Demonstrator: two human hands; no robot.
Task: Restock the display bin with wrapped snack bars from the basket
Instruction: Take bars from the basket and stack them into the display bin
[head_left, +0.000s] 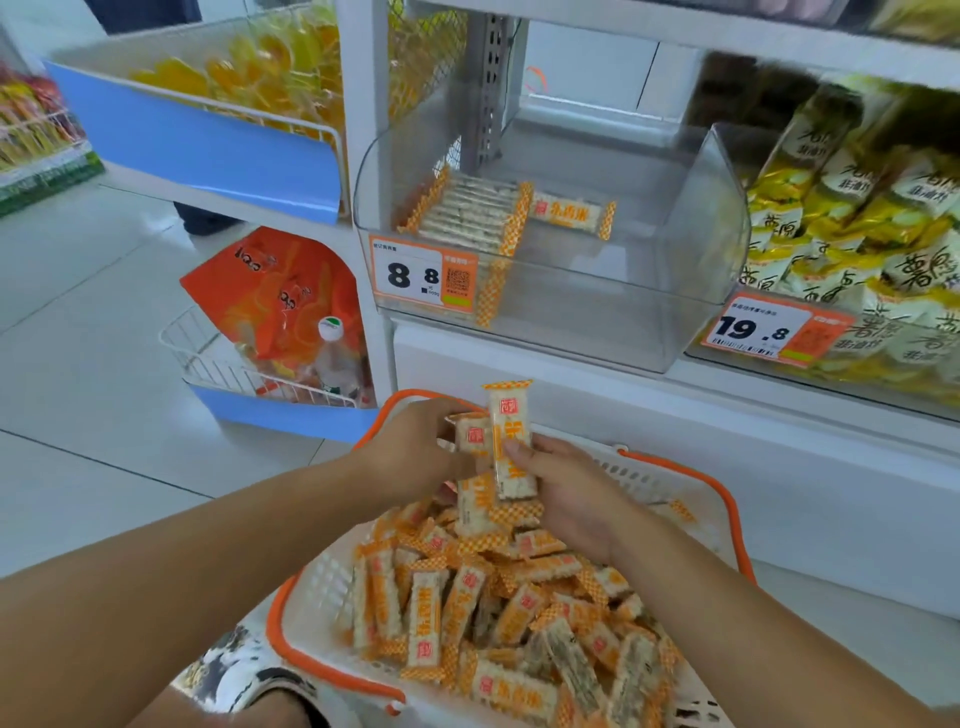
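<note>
both hands are raised over the basket (332, 582) with bars held between them. the right hand (571, 499) is curled round an upright snack bar (511, 441), thumb pressed across its face. the left hand (410, 449) pinches a second bar (474, 434) just beside it, and more bars appear to be stacked underneath — the exact count cannot be told.

the basket, white with an orange rim, is set on the floor below the shelf and is filled with loose wrapped bars (498, 613). the display bin (550, 312), a clear plastic tub behind the 8.8 price tag (423, 273), is nearly bare: one neat row of bars (467, 210) lies at its left rear and a single bar (571, 213) lies beside it.

risks judged from this position:
- the bundle is gripped at its middle only, and the wrappers look slick — a bar could slip out during the lift and drop back into the basket or onto the floor.
- the bin's high curved front wall must be cleared; a low approach could knock the bundle loose.
- bars released from height could disturb the aligned row.
</note>
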